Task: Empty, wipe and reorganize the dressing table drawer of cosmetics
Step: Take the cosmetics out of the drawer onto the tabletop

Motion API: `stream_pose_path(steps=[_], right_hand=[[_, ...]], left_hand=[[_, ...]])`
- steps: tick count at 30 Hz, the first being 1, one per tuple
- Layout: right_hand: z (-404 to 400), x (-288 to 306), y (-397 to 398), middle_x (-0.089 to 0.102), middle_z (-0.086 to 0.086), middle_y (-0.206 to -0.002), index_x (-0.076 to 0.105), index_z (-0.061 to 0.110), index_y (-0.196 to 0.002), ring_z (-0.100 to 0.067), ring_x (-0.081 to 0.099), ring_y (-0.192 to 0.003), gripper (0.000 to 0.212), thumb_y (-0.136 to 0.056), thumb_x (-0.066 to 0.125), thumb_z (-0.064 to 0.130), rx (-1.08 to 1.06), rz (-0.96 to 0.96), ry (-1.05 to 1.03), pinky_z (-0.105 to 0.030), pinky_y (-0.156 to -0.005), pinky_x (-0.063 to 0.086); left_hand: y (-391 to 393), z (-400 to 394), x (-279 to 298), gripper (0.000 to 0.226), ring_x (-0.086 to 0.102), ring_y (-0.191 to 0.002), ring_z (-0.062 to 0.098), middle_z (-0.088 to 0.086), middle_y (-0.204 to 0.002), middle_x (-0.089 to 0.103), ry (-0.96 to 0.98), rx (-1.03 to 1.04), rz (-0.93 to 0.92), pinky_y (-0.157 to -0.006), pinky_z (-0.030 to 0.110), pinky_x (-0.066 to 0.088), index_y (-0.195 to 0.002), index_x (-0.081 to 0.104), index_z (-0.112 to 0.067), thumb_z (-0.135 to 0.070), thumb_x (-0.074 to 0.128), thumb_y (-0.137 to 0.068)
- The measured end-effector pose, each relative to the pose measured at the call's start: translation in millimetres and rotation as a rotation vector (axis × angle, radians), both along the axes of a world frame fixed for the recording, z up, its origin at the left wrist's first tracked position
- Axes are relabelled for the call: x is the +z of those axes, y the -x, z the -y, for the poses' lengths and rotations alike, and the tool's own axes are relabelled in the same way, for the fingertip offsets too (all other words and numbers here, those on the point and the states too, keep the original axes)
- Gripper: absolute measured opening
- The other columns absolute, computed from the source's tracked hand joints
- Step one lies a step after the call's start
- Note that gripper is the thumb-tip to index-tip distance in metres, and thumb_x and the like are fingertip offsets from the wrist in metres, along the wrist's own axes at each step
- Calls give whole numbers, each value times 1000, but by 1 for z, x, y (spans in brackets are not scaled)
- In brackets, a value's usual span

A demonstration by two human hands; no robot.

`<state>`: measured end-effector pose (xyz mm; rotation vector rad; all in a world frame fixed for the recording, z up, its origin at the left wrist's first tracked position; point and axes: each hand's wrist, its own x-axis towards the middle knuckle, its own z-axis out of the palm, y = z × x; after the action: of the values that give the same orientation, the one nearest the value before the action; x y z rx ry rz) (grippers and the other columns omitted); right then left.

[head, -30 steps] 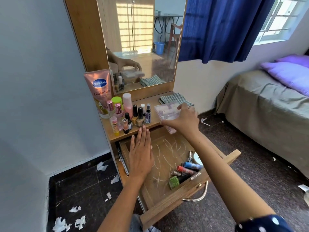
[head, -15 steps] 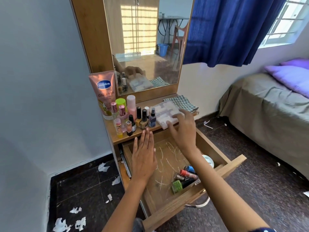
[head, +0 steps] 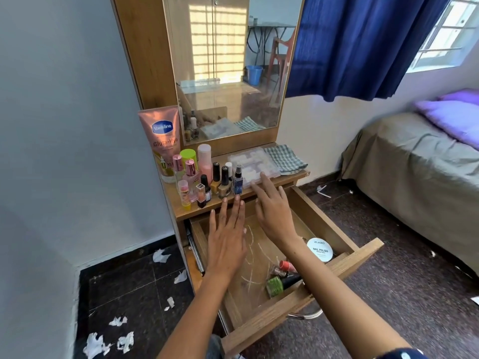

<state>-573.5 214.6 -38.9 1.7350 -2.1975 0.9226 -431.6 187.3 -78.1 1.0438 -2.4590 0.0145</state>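
The wooden drawer [head: 360, 257] stands pulled out below the dressing table top [head: 290, 177]. A clear plastic box [head: 252, 164] lies on the top between the bottles and a checked cloth [head: 285, 158]. My right hand [head: 272, 211] hovers flat over the drawer, fingertips touching the box's front edge, holding nothing. My left hand [head: 228, 239] is flat and open over the drawer's left side. In the drawer's front right corner lie a white nail polish remover tub [head: 320, 250], a green-capped bottle [head: 276, 286] and an orange-capped one [head: 286, 265].
Several nail polish and perfume bottles [head: 220, 180] and a pink Vaseline tube [head: 162, 136] crowd the top's left half. A mirror [head: 228, 66] rises behind. Torn tissue scraps [head: 108, 340] litter the dark floor at left. A bed [head: 420, 161] stands at right.
My right hand has set the clear box down on the table top, let go of it, and drawn back toward the drawer. My left hand stays flat over the drawer.
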Motion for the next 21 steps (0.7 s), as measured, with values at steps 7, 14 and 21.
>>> stream_pose_path(steps=[7, 14, 21], right_hand=[[21, 9, 13, 23, -4, -159, 36, 15, -146, -20, 24, -146, 46, -100, 38, 19, 56, 2, -131, -50, -119, 14], [19, 7, 13, 56, -6, -136, 55, 13, -130, -18, 50, -127, 35, -96, 50, 18, 101, 97, 61, -46, -109, 36], [22, 12, -7, 70, 4, -102, 66, 15, -112, -9, 63, -93, 38, -89, 57, 44, 154, 224, 140, -29, -84, 50]], left_hand=[[1, -1, 2, 61, 0, -146, 22, 3, -158, 10, -15, 8, -5, -115, 46, 2, -150, 16, -12, -27, 30, -93], [0, -1, 3, 59, 3, -146, 22, 3, -157, 13, -18, 11, -14, -115, 45, 3, -149, 18, -12, -27, 28, -93], [0, -1, 5, 59, -2, -146, 21, 4, -157, 12, -18, 17, 18, -116, 45, 2, -149, 22, -10, -27, 25, -92]])
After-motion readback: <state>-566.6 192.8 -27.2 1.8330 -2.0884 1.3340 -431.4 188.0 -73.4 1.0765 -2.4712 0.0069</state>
